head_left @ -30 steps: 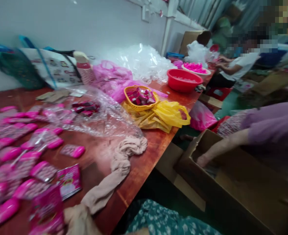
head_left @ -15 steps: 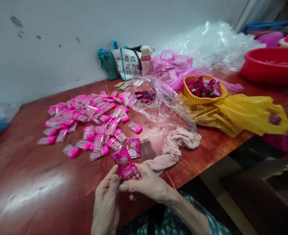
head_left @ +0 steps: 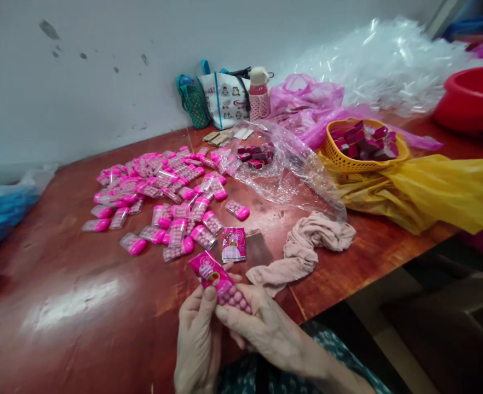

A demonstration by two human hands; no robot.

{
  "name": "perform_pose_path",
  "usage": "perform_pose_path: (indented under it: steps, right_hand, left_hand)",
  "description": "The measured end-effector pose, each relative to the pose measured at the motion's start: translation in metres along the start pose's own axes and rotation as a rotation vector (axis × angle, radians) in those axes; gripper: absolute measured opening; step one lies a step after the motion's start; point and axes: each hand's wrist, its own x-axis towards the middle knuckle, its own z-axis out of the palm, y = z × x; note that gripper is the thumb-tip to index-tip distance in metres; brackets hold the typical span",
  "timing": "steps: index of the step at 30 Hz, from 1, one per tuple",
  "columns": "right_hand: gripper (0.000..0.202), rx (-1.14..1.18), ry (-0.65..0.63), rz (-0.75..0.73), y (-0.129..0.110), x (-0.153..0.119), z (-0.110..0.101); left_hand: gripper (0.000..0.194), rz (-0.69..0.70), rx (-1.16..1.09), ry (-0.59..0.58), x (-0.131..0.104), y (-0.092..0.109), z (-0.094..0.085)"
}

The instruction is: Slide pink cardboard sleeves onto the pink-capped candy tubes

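At the near edge of the table I hold a clear candy container [head_left: 237, 301] full of pink balls, with a pink printed sleeve [head_left: 212, 276] against its upper end. My left hand [head_left: 198, 331] is closed, its thumb pressing the lower part of the sleeve. My right hand [head_left: 262, 323] is closed around the container; its thumb lies across the bottom end. Whether the sleeve goes around the container or lies on top, I cannot tell. Just beyond lies a flat stack of pink printed sleeves [head_left: 234, 244]. Farther left spreads a heap of pink-capped candy containers [head_left: 159, 175].
A beige cloth [head_left: 305, 249] lies right of my hands. Behind it are clear plastic film [head_left: 291, 180], a yellow basket [head_left: 340, 158] of dark pink folded pieces, and a yellow bag [head_left: 422, 191]. A red basin [head_left: 463, 109] stands far right, a bag and bottle [head_left: 259, 90] by the wall.
The view has shifted left. The held container has turned so more pink balls show below the sleeve. Both hands still grip the pieces.
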Motion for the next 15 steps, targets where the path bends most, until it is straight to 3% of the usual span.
perform_pose_path:
  steps: [6,10,15]
  right_hand:
    - [0.037,0.014,-0.107,-0.015,0.002,0.006,-0.005]
    - [0.035,-0.054,-0.086,-0.06,-0.002,0.01,-0.005]
    - [0.029,-0.111,-0.032,-0.047,0.002,0.005,0.001]
  left_hand:
    - [0.03,-0.023,-0.027,-0.03,-0.002,0.002,-0.01]
    - [0.038,-0.001,-0.048,-0.057,0.002,0.008,-0.009]
    - [0.029,-0.016,-0.012,-0.044,-0.002,0.004,-0.001]
